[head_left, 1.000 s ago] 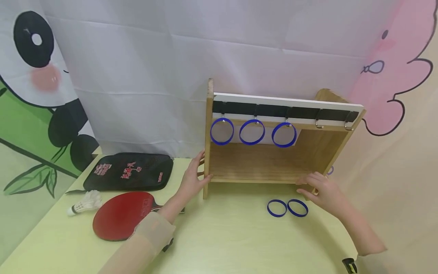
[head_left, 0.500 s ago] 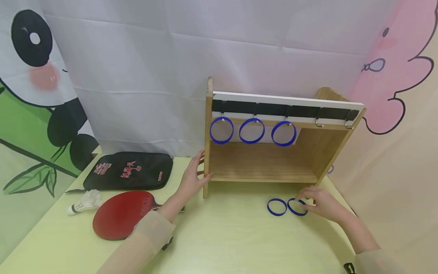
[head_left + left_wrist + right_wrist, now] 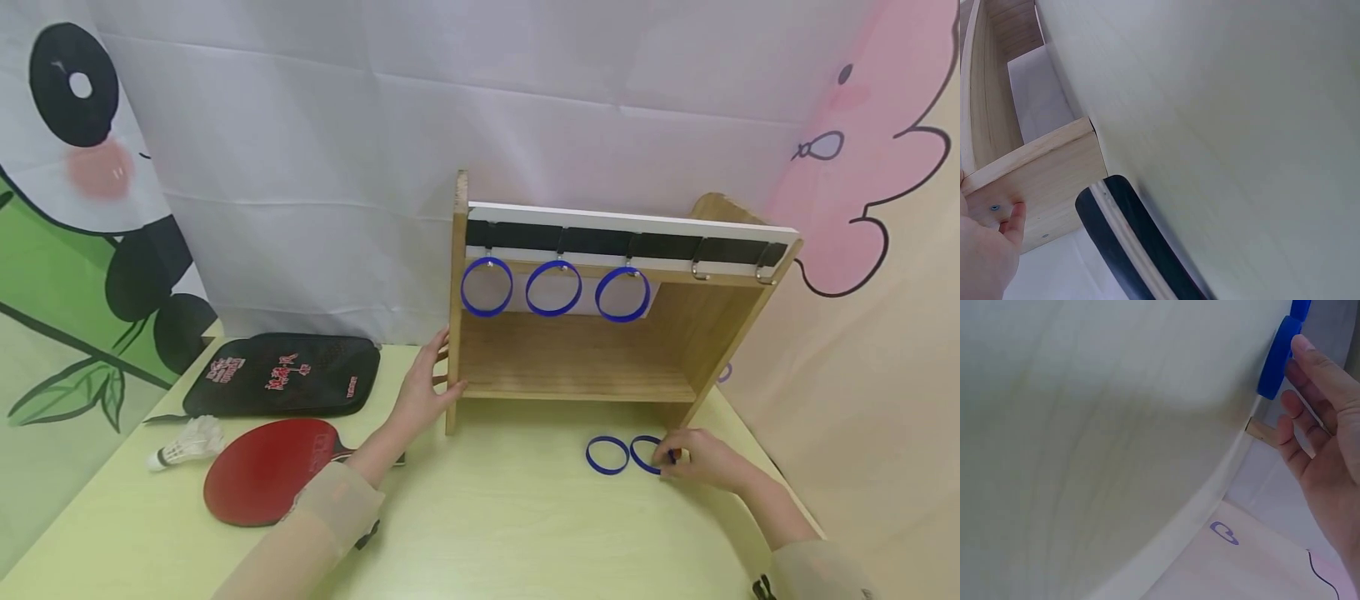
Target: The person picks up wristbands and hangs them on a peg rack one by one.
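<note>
A small wooden rack [image 3: 570, 358] stands on the table, with a row of hooks along its top front. Blue rings hang from three hooks, the left ring [image 3: 487, 314] nearest the side panel; two hooks at the right [image 3: 700, 273] are bare. My left hand [image 3: 420, 392] grips the rack's left side panel, thumb at its front edge. Below the rack, two blue rings lie side by side on the table. My right hand [image 3: 705, 458] pinches the right one [image 3: 636, 457] at its right edge; the other ring [image 3: 607, 472] lies just left. In the right wrist view, the thumb touches the blue ring [image 3: 1277, 362].
At the left lie a red table tennis bat [image 3: 270, 471], a shuttlecock [image 3: 187, 446] and a black bat case [image 3: 300, 375]. The bat's handle [image 3: 1135, 240] passes near my left wrist. A white cloth [image 3: 322, 167] hangs behind the table.
My right hand has left the rack's lower right corner and come down toward me to the right ring on the table. The left hand and the hung rings stay put.
</note>
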`<action>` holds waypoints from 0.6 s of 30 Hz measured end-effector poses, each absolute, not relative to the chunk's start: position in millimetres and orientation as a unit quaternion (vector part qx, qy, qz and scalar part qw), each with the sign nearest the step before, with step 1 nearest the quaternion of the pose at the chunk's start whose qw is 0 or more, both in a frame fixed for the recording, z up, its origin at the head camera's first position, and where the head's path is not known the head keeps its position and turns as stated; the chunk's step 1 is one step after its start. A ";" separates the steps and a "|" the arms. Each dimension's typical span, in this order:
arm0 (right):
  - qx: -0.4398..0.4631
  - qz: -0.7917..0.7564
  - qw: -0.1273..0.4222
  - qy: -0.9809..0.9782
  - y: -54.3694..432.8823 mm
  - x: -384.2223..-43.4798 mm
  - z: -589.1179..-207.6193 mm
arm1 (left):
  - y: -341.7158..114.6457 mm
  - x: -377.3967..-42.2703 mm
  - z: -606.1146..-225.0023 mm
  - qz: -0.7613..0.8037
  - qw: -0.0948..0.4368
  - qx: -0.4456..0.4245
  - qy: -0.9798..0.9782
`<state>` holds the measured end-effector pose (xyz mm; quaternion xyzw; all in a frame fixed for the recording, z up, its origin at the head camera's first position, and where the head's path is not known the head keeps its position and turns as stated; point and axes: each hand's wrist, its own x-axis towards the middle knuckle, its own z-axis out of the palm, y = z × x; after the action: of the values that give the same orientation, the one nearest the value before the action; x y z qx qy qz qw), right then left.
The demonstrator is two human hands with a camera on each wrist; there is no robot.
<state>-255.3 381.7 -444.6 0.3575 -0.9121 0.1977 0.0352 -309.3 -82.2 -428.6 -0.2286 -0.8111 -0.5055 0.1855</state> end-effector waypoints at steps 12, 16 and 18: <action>0.349 0.222 -0.006 -0.911 382.4 -261.6 -454.4 | -82.3 -308.8 -427.7 -0.508 0.185 -0.226 -0.810; 0.353 0.225 -0.011 -0.908 379.9 -264.2 -455.5 | -83.0 -307.8 -427.3 -0.503 0.185 -0.226 -0.813; 0.358 0.227 -0.013 -0.906 378.7 -265.5 -455.3 | -83.6 -307.6 -427.6 -0.501 0.185 -0.224 -0.815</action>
<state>-265.5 378.7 -455.3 0.3580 -0.9057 0.2266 -0.0126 -307.6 -83.6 -427.6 -0.2243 -0.8151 -0.5011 0.1847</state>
